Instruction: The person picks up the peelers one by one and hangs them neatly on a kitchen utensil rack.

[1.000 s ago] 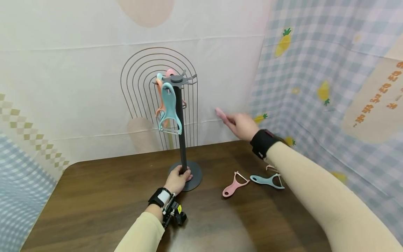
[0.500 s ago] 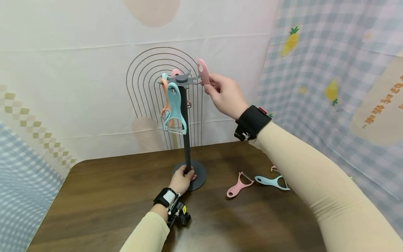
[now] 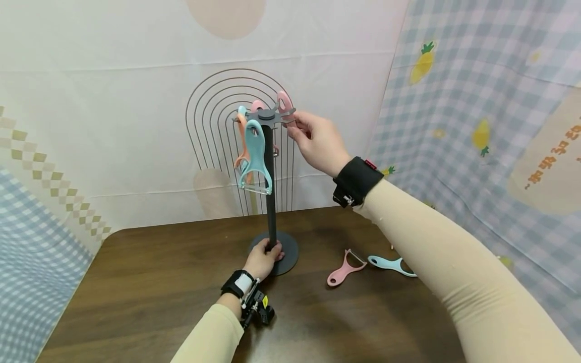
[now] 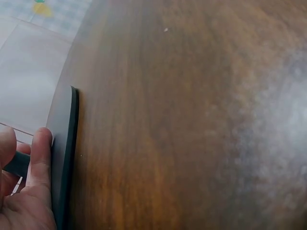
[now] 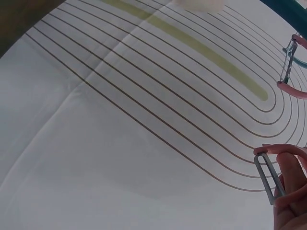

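With its fingers around the foot of the pole, my left hand (image 3: pixel 263 261) holds a dark grey rack stand (image 3: pixel 271 201) just above its round base (image 4: pixel 63 158). My right hand (image 3: pixel 320 141) pinches a pink peeler (image 3: pixel 285 103) at the rack's right-hand hooks, the handle's hole end up by a hook. In the right wrist view the blade (image 5: pixel 269 178) of that peeler shows beside the fingers. On the rack's left side hang a blue peeler (image 3: pixel 255 151) and an orange peeler (image 3: pixel 242 138). Behind them another pink peeler (image 3: pixel 257 105) hangs, mostly hidden.
On the brown table (image 3: pixel 172 272), right of the stand, lie a pink peeler (image 3: pixel 341 273) and a light blue peeler (image 3: pixel 386 262), the latter partly behind the right sleeve. A white cloth (image 3: pixel 136 126) hangs behind; a checked cloth (image 3: pixel 476 166) hangs at right.
My right hand has carried the pink peeler left and up from beside the rack to its right-hand hooks, then slightly lower onto them. The left hand stays on the pole.
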A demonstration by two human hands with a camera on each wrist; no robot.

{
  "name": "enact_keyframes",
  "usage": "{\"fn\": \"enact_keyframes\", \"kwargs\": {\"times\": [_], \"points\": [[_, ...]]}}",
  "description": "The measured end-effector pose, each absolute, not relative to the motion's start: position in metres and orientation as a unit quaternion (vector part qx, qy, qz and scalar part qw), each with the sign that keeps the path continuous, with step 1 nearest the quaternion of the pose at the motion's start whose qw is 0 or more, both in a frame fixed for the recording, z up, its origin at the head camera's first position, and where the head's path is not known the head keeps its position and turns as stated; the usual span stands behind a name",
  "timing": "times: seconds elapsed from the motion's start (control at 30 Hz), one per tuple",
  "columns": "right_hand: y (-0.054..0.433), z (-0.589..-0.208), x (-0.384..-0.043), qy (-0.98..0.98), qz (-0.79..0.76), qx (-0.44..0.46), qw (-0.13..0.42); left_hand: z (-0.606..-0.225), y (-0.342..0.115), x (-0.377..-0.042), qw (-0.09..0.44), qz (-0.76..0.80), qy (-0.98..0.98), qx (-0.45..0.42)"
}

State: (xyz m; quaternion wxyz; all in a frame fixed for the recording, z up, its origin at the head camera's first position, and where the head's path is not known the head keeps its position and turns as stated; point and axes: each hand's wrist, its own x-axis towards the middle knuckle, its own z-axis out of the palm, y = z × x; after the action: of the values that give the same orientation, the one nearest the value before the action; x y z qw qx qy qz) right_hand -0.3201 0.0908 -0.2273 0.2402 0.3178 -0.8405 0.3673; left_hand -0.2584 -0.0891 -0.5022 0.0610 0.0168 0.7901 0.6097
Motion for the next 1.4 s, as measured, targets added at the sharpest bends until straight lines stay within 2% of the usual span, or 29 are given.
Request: {"fn": "enact_keyframes", "kwargs": {"times": [0.43, 0.77, 0.97, 1.2, 1.4], "points": [[0.092, -0.232, -0.319, -0.843, 0.35, 0.327, 0.243, -0.499, -0.087, -0.259, 0.074, 0.597, 0.799, 0.015], [0.077, -0.249, -0.311, -0.823, 0.4, 0.334, 0.227, -0.491, -0.087, -0.254, 0.079, 0.597, 0.798, 0.009], [0.081, -0.244, -0.31, -0.825, 0.4, 0.335, 0.216, -0.489, -0.084, -0.255, 0.076, 0.601, 0.795, 0.009], [0.108, -0.229, -0.302, -0.859, 0.364, 0.315, 0.172, -0.484, -0.081, -0.254, 0.077, 0.605, 0.793, 0.013], [0.158, -0.229, -0.289, -0.883, 0.317, 0.311, 0.153, -0.486, -0.081, -0.255, 0.08, 0.618, 0.782, 0.024]]}}
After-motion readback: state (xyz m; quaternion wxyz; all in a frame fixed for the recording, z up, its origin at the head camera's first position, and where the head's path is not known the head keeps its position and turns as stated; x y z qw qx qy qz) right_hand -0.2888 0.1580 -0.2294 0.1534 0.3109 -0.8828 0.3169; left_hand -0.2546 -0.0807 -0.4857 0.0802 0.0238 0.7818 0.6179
